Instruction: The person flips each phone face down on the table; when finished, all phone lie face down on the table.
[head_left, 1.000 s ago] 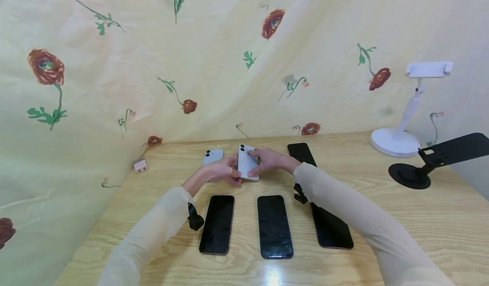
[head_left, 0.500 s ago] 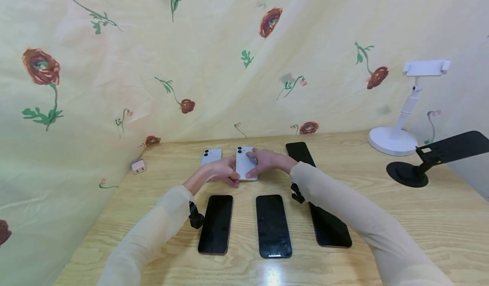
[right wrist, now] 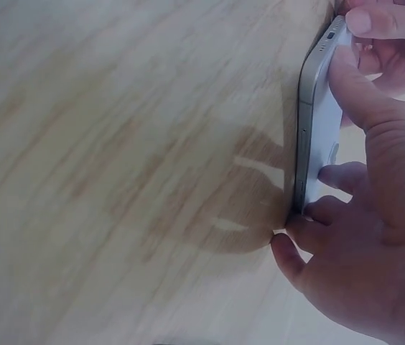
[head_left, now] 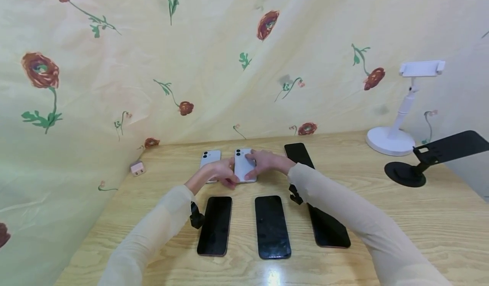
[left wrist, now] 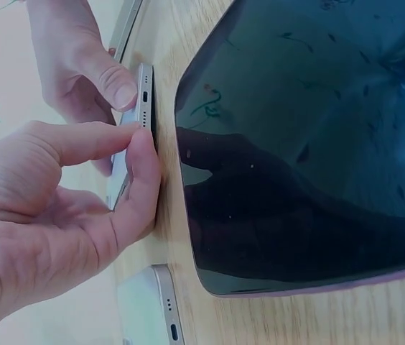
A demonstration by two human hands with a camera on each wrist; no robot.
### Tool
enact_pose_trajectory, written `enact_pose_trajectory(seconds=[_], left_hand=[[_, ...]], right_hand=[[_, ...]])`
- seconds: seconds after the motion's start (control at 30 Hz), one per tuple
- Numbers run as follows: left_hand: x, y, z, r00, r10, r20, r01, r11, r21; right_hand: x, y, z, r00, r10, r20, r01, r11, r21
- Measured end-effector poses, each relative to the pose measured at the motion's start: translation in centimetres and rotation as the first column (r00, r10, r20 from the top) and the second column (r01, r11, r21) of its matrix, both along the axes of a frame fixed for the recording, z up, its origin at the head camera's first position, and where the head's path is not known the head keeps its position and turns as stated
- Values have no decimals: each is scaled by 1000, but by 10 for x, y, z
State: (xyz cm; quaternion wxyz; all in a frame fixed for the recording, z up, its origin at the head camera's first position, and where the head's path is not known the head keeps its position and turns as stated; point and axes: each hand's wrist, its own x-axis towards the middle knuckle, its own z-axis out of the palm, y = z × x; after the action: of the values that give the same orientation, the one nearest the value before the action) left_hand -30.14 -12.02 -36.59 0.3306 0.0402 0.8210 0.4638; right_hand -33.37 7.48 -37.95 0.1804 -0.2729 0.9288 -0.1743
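White phone (head_left: 242, 168): on the counter (head_left: 439, 218), under the fingers (right wrist: 345, 177), long axis running front to back, lenses farthest.
Left hand (head_left: 219, 170): pinches its near left corner.
Right hand (head_left: 263, 162): grips it from the right; both equally near.
Second phone (head_left: 212, 156): just left of the left fingers.
White stand (head_left: 389, 144): well to the fingers' right.

I observe an indoor tabletop setting; I cannot determine whether it belongs to a home, a shop or an office. A floral-print sheet (head_left: 214, 57) lines the back and left of a wood-grain table (head_left: 340, 158), which carries phones (head_left: 273, 227), a white stand (head_left: 404, 107) and a black stand (head_left: 454, 148).
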Motion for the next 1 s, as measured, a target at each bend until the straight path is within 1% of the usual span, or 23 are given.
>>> enact_pose_trajectory(seconds=[0.13, 0.23, 0.27, 0.3, 0.33, 0.37, 0.4, 0.47, 0.5, 0.53, 0.57, 0.6, 0.67, 0.7, 0.73, 0.77, 0.83, 0.9, 0.93, 1.0], left_hand=[[2, -2, -4, 1000, 21, 0, -21, 999, -37], [4, -2, -6, 1000, 10, -2, -10, 999, -35], [6, -1, -6, 1000, -1, -27, -1, 999, -52], [7, -1, -5, 997, -11, -72, 4, 996, -91], [8, 1, -4, 990, -31, -138, 10, 989, -147], [9, 3, -1, 974, -62, -216, 16, 977, -211], [11, 6, 1, 953, -90, -289, 7, 962, -274], [14, 17, 8, 896, -162, -414, -13, 921, -389], [14, 24, 11, 871, -199, -449, -11, 906, -424], [15, 34, 15, 846, -234, -479, 5, 901, -433], [16, 45, 17, 829, -267, -491, 30, 899, -438], [17, 56, 19, 819, -289, -495, 54, 899, -435], [18, 79, 18, 785, -349, -512, 102, 888, -448], [17, 90, 16, 766, -380, -518, 120, 877, -466], [17, 101, 13, 743, -406, -532, 122, 864, -488], [15, 111, 11, 730, -428, -533, 125, 850, -511], [13, 128, 4, 710, -455, -538, 118, 830, -546], [11, 141, -1, 718, -456, -526, 110, 820, -561], [10, 146, -3, 725, -448, -523, 105, 822, -559], [9, 154, -7, 748, -422, -513, 101, 836, -539]], right_hand=[[-1, -1, -3, 1000, 28, -10, -28, 999, -17], [-2, 8, -1, 999, 25, -26, -27, 997, -77], [-3, 14, 2, 999, 25, -28, -28, 993, -115], [-4, 21, 5, 999, 25, -36, -30, 987, -159], [-5, 30, 10, 997, 29, -67, -42, 980, -194], [-7, 40, 15, 995, 31, -94, -52, 972, -229], [-8, 50, 22, 991, 31, -127, -62, 965, -254], [-11, 75, 33, 980, 26, -199, -83, 954, -286], [-12, 88, 37, 972, 14, -235, -82, 955, -285], [-12, 103, 43, 964, 0, -267, -76, 959, -273], [-12, 117, 47, 961, -14, -276, -62, 962, -265], [-11, 130, 49, 959, -27, -282, -45, 968, -247], [-9, 154, 49, 963, -34, -268, -21, 980, -199], [-7, 164, 47, 968, -32, -248, -12, 985, -172], [-6, 173, 45, 975, -26, -219, -8, 988, -152], [-5, 181, 42, 983, -20, -181, -6, 990, -139], [-3, 192, 35, 994, -6, -108, -8, 992, -126], [-3, 199, 29, 999, -3, -47, -3, 990, -138], [-3, 201, 27, 1000, -2, -30, -3, 989, -145], [-5, 204, 24, 1000, 3, -31, -7, 990, -138]])
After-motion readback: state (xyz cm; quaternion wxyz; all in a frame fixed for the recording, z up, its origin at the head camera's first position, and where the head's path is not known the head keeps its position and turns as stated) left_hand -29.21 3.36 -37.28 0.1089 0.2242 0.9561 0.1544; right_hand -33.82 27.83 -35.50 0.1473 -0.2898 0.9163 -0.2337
